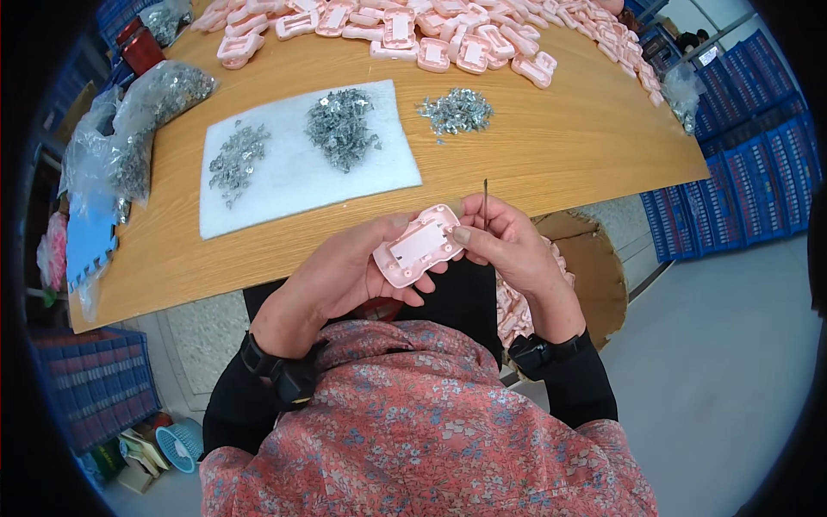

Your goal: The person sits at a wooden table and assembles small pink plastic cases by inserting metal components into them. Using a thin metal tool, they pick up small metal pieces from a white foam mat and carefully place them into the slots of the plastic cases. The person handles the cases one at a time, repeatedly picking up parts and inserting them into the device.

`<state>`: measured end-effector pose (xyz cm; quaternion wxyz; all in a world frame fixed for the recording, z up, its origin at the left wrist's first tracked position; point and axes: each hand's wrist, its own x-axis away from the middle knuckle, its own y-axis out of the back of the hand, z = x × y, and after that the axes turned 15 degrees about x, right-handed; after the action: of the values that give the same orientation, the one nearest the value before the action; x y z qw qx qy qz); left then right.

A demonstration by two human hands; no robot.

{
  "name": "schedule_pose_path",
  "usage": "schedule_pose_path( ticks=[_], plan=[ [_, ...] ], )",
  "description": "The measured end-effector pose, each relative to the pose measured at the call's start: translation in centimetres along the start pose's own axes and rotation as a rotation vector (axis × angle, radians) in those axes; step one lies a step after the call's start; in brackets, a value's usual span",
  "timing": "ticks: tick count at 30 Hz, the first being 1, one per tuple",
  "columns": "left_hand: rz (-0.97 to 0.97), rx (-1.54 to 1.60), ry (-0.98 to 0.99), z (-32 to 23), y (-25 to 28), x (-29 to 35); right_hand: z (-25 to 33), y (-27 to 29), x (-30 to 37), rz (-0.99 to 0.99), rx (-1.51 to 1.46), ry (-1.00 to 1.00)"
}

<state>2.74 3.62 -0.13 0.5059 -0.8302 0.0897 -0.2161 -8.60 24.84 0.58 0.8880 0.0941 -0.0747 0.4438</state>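
A pink plastic shell (419, 244), its hollow side up with a white panel and small dark metal bits inside, rests in my left hand (345, 258), whose fingers wrap beneath it. My right hand (508, 241) is at the shell's upper right corner, thumb pressed on the inside. A thin dark metal rod (485, 207) is held in the same hand and points up and away; its kind I cannot make out. Beyond my hands lies a white foam sheet (284, 189) with two heaps of small metal clips, one sparse (237, 164), one dense (342, 127).
Another heap of metal pieces (457, 112) lies on the wooden table (568, 146). Many pink shells (399, 28) crowd the far edge. Clear bags of metal parts (159, 95) stand at left. A carton of pink parts (594, 276) sits below on the right, near stacked blue crates (741, 189).
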Motion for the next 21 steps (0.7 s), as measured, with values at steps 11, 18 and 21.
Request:
schedule_pose_path(
  ticks=[11, 18, 21],
  plan=[
    [-0.038, -0.042, 0.007, -0.1, 0.5, -0.7, 0.0, 0.0, -1.0, -0.041, 0.251, 0.040],
    [-0.093, -0.391, -0.205, -0.4, -0.5, -0.5, -0.3, 0.7, -1.3, -0.190, -0.006, -0.048],
    [-0.130, -0.837, -0.441, -0.4, -1.9, -0.7, -0.1, 1.0, -1.2, -0.162, -0.154, -0.110]
  ],
)
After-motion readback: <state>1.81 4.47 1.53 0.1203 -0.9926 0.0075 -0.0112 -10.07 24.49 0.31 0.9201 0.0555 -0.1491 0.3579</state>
